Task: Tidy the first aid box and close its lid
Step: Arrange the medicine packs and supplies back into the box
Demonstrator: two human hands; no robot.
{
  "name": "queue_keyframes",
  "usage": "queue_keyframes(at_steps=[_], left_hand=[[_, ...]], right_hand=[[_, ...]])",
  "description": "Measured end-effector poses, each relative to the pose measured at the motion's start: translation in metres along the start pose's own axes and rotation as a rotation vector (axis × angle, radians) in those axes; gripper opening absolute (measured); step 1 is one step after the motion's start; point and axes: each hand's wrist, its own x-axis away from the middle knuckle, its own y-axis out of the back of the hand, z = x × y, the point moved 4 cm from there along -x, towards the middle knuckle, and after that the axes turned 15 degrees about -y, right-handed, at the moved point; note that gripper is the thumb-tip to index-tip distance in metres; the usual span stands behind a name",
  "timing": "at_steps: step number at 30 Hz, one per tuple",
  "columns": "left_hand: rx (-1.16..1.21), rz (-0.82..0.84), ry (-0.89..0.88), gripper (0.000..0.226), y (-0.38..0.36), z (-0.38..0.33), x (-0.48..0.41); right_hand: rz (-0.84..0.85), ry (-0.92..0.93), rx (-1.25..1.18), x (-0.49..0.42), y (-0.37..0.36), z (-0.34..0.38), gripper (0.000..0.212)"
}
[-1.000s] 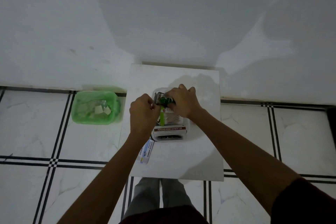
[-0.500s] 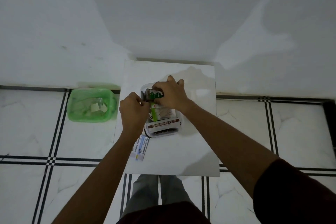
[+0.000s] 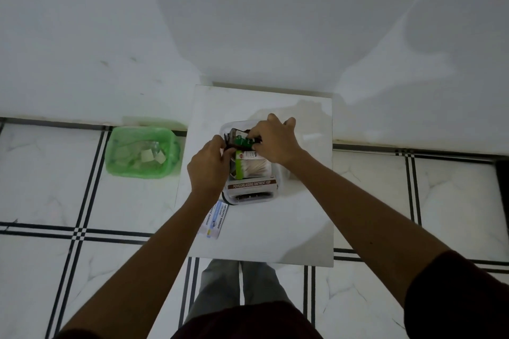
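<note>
1. Nearest the person, toward the worktop's (image 3: 289, 228) near-left corner, an antiseptic bandage packet (image 3: 215, 219) lies flat outside the box; thin and light, it should lift easily by an edge.
2. The first aid box (image 3: 281, 173) sits near the middle of the worktop, a small clear plastic tub, open, with no lid on it. It looks light and rigid but slippery, so it is best held by its side walls.
3. Inside at its near end lies a povidone-iodine ointment carton (image 3: 252, 184); behind that, a pack of cotton swabs (image 3: 256, 166), soft and crushable.
4. The left hand (image 3: 209, 166) curls at the box's left wall; whether its fingers pinch anything cannot be told.
5. The right hand (image 3: 274, 143), fingers pressed together, pinches a dark green packet (image 3: 241, 141) at the box's far end.
</note>
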Motion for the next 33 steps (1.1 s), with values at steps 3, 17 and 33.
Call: queue_keyframes(at_steps=[3, 17, 33], left_hand=[[0.034, -0.007, 0.002, 0.025, -0.005, 0.001, -0.001], [0.278, -0.133, -0.038, 0.027, 0.014, 0.013, 0.027], [0.141, 0.358, 0.473, 0.075, -0.023, 0.069, 0.114]], right_hand=[[0.002, -0.006, 0.023, 0.003, 0.001, -0.004, 0.028], [-0.123, -0.008, -0.393, 0.041, 0.012, -0.034, 0.019], [-0.039, -0.242, 0.012, 0.062, -0.052, -0.097, 0.048]])
